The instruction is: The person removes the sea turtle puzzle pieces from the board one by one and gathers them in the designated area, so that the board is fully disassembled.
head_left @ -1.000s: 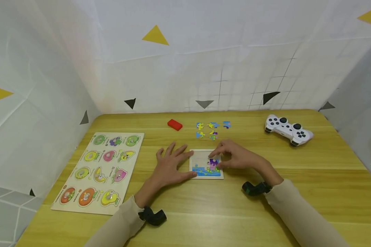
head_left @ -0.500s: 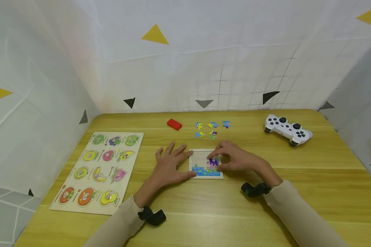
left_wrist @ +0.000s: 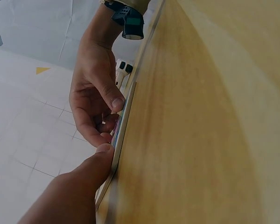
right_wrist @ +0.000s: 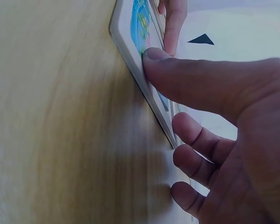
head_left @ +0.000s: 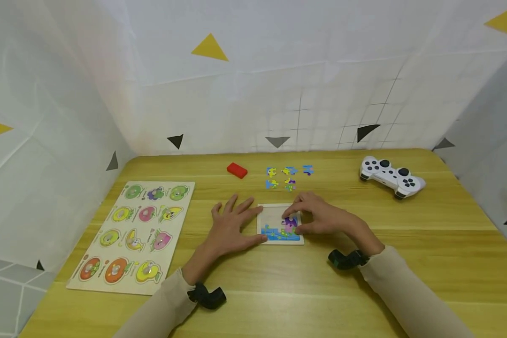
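A small jigsaw puzzle board (head_left: 279, 242) with a pale frame lies on the table, its lower part filled with blue sea pieces. My left hand (head_left: 229, 230) is spread flat at its left side, thumb and a fingertip resting on the frame's left edge. My right hand (head_left: 327, 217) reaches in from the right, thumb and index finger bent about a purple and pink puzzle piece (head_left: 290, 221) in the board's right part. In the right wrist view the thumb (right_wrist: 191, 81) presses over the frame's edge, and the other fingers curl loosely beside it.
Several loose puzzle pieces (head_left: 272, 184) lie behind the board, near a red block (head_left: 237, 170). A white game controller (head_left: 392, 177) rests at the back right. A wooden fruit peg puzzle (head_left: 178, 244) covers the table's left side. White cloth walls stand behind.
Both hands keep nearly the same place at the board. The purple piece shifts very slightly under the right fingers; the whole head view drifts a little.
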The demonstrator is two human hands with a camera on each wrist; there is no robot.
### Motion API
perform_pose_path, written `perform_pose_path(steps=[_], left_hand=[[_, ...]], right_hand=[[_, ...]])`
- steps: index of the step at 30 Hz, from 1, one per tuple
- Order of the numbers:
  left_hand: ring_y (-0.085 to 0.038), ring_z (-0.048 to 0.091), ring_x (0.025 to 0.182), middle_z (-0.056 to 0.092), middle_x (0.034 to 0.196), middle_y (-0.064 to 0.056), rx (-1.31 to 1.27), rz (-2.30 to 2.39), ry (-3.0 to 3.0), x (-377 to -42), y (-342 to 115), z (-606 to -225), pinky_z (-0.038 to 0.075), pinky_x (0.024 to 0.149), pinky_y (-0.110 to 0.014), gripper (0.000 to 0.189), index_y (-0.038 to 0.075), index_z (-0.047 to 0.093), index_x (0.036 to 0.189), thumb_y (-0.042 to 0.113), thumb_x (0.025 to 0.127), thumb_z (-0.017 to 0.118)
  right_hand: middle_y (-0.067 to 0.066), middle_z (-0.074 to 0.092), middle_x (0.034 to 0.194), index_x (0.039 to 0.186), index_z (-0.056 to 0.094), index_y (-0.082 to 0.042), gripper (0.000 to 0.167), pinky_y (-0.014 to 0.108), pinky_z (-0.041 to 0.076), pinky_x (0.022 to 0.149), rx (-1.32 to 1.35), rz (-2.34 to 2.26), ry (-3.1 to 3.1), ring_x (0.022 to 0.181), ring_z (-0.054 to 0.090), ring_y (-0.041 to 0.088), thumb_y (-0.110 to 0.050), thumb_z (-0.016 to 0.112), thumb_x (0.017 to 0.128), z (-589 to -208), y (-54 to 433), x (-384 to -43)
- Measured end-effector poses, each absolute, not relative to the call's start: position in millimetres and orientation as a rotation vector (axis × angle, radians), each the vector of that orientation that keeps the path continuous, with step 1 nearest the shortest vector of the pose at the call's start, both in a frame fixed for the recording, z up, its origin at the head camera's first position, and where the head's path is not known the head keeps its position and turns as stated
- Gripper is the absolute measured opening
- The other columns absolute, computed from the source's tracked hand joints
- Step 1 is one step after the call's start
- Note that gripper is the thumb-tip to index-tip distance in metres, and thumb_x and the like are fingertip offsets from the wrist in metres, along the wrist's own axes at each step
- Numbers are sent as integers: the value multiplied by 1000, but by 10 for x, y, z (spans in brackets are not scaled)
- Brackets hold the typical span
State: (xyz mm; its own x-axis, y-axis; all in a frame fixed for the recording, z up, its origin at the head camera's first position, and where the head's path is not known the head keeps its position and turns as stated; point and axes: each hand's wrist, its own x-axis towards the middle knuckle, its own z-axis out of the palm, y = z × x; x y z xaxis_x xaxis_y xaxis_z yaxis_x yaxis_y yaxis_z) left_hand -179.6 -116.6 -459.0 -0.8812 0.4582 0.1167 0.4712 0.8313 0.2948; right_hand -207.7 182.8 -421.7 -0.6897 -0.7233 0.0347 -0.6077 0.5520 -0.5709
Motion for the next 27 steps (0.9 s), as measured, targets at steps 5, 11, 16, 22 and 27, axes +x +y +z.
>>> perform_pose_path(steps=[5,11,16,22,27], left_hand=[[-39,17,157,36,166,5,-756,-504,-2959,-1788,-1165,-4589,12,114,-72,80,40,47,152,80,83,56],[-39,16,158,35,166,5,-757,-513,-2964,-1787,-1168,-4588,11,114,-72,80,40,46,152,79,83,56],[-39,16,158,35,166,4,-757,-508,-2954,-1785,-1167,-4590,11,113,-72,79,40,47,152,79,83,56],[-40,19,157,39,165,2,-760,-539,-2925,-1784,-1165,-4599,12,112,-73,79,38,49,150,77,83,60],[-39,18,157,38,165,3,-755,-545,-2931,-1782,-1164,-4596,11,113,-72,79,39,49,150,78,82,60]], right_hand=[[0,59,106,120,74,-24,38,37,35,90,-1116,-833,2582,103,46,19,-18,83,84,-4220,1824,-2078],[-1,62,109,120,73,-25,38,40,38,94,-1115,-833,2582,107,49,19,-17,83,84,-4222,1820,-2082],[-3,64,111,121,72,-25,38,43,39,97,-1103,-833,2576,109,50,19,-16,82,85,-4211,1812,-2079],[-2,67,111,121,72,-20,37,42,41,96,-1158,-852,2566,107,54,19,-15,81,85,-4190,1803,-2063],[-4,68,113,121,71,-19,37,41,43,95,-1181,-863,2554,106,56,18,-14,80,86,-4182,1800,-2063]])
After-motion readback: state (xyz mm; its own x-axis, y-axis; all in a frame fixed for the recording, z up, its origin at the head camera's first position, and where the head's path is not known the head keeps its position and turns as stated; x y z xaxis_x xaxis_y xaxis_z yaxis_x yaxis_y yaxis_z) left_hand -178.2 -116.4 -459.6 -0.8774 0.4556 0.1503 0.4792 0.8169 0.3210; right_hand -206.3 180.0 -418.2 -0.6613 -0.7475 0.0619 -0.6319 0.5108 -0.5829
